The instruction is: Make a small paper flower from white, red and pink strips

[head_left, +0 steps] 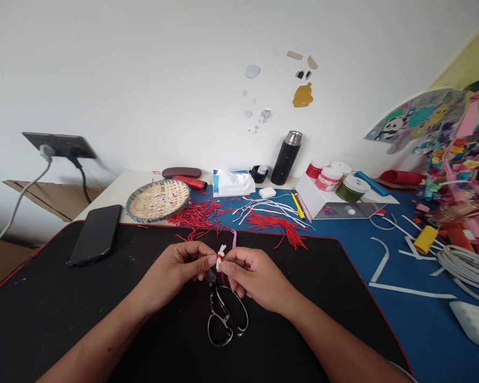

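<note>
A small knotted white cord [221, 250] with red thread wound round its middle stands between my two hands. My left hand [189, 263] pinches it from the left with thumb and forefinger. From the other side, my right hand [247, 271] grips it near the red thread, its other fingers curled. A bit of red thread hangs below the fingers. Black-handled scissors [225, 316] lie on the black mat [163, 340] just under the hands, their blades partly hidden. Behind the hands lies a pink strip [234, 238].
Cut red threads [281, 226] and white cords [269, 208] lie behind the mat, near a yellow cutter [298, 205]. A woven basket [133, 213] and a phone [96, 234] are at left. A black flask [286, 159] and lidded jars [352, 189] stand at the back.
</note>
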A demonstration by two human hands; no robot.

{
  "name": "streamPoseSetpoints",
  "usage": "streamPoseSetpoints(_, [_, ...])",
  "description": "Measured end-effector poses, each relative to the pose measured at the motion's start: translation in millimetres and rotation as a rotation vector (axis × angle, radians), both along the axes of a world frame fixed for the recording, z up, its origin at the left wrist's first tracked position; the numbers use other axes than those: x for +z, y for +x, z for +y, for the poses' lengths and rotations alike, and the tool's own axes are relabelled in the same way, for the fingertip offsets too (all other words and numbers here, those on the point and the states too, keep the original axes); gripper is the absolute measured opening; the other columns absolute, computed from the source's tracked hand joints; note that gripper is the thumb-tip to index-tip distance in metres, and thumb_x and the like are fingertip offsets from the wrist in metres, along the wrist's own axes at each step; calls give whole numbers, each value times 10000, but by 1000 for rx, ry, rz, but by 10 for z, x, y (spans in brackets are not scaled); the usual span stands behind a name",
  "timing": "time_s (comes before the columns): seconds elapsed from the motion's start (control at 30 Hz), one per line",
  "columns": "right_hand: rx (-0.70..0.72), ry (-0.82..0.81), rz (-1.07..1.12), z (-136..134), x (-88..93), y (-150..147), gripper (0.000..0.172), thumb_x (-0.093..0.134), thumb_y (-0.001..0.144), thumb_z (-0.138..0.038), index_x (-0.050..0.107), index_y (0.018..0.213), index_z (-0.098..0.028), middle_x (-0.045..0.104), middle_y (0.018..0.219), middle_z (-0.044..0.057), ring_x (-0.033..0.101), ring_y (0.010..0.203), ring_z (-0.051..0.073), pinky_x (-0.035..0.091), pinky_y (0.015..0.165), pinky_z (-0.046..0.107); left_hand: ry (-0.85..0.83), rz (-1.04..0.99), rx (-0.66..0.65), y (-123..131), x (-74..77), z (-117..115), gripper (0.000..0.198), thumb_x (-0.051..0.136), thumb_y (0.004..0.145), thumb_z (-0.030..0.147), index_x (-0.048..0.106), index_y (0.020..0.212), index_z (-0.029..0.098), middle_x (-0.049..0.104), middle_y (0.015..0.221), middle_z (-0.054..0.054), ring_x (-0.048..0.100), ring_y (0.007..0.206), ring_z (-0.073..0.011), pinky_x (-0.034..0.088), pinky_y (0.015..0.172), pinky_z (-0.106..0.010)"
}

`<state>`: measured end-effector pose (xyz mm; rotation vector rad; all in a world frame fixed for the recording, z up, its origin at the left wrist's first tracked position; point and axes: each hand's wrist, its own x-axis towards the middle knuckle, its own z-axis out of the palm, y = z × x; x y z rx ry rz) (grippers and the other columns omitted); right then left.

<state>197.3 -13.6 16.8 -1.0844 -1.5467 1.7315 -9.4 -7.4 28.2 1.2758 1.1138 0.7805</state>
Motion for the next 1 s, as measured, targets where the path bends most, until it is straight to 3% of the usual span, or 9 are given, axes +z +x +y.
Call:
streamPoseSetpoints(0.23, [-12, 64, -41, -8, -69, -11, 266, 630, 964, -407, 623, 828, -178, 566, 662, -29, 499, 538, 95, 413, 512, 213, -45, -26, -74, -13, -41, -9, 413, 765, 818, 576, 732, 816, 164, 623, 673, 7, 510, 607, -127, 411, 590, -246])
streamPoseSetpoints(0.47, [10, 282, -269, -18, -28, -1, 315, 611, 993, -394, 619, 759, -183, 609, 659, -20, 528, 601, 117, 361, 564, 237, -60, 26, -124, 36, -9, -19, 398, 802, 754, 557, 684, 858, 191, 636, 723, 18, 517, 612, -134, 411, 581, -256])
streamPoseSetpoints(0.6, [17, 323, -354, -15, -15, -5, 281, 614, 981, -333, 617, 742, -186, 624, 662, -20, 528, 608, 122, 333, 565, 245, -47, 84, -145, 56, 19, -25, 363, 780, 764, 533, 676, 851, 196, 644, 748, 12, 524, 626, -139, 406, 572, -255])
streamPoseSetpoints(1.0, [23, 320, -313, -28, 7, 5, 187, 608, 968, -283, 717, 842, -198, 630, 665, -28, 537, 606, 120, 370, 601, 242, -29, 115, -47, 22, -31, 5, 325, 772, 779, 486, 672, 848, 184, 647, 725, 18, 536, 565, -122, 433, 539, -245])
